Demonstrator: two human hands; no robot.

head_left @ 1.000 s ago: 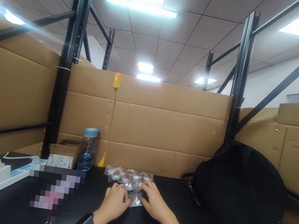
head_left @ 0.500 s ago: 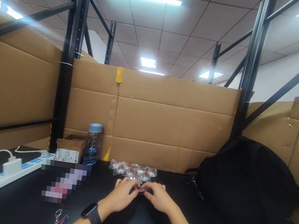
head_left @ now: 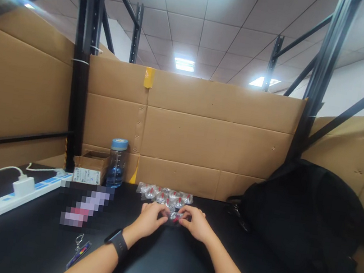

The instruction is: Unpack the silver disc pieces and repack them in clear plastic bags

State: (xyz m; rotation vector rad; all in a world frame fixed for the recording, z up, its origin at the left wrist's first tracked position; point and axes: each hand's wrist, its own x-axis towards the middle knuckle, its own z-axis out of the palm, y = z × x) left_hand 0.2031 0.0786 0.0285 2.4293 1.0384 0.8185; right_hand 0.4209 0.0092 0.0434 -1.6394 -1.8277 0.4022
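Between my two hands is a small clear plastic packet [head_left: 175, 218] with a red part inside, just above or on the black tabletop. My left hand [head_left: 148, 219] pinches its left side, thumb and fingers curled. On its right side, my right hand [head_left: 196, 224] has thumb and fingertips closed in the same way. A dark smartwatch is on my left wrist. Right behind the hands lies a cluster of similar clear packets [head_left: 160, 195], several of them, each with a red spot. Fingertips hide part of the held packet.
A water bottle [head_left: 117, 163] with a blue lid stands beside an open cardboard box [head_left: 90, 168]. On the left are a white power strip [head_left: 27, 195], a pixelated item [head_left: 85, 209] and a keychain [head_left: 78, 253]. A black backpack [head_left: 301, 227] fills the right. Cardboard panels [head_left: 181, 141] wall the back.
The view has tilted slightly downward. My hands have drawn a little apart at the fingertips, and the packet's red part now shows between them.
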